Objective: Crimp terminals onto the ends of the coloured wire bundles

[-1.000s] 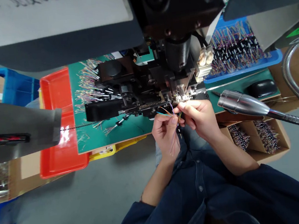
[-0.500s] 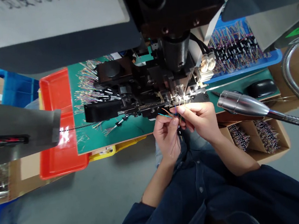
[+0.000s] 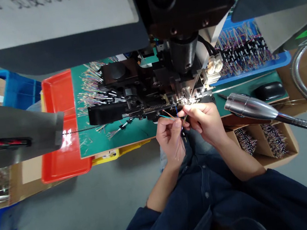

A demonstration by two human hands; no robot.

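My left hand (image 3: 170,137) is closed on a small bundle of thin coloured wires (image 3: 179,146), whose loose ends fan up toward the machine. My right hand (image 3: 203,120) pinches one wire of that bundle between thumb and forefinger, right at the front of the black crimping machine (image 3: 150,89). Both hands are close together, just below the machine's lit work point (image 3: 185,97), above my lap.
A green mat (image 3: 133,132) carries the machine and loose wire harnesses. A red tray (image 3: 61,123) lies left, a blue tray of harnesses (image 3: 247,51) at the back right. A gooseneck lamp (image 3: 250,108) reaches in from the right over a cardboard box (image 3: 267,139).
My hands stay at the machine's front; the right hand drew back slightly from the work point and shifted its pinch on the wire. The view moved a little.
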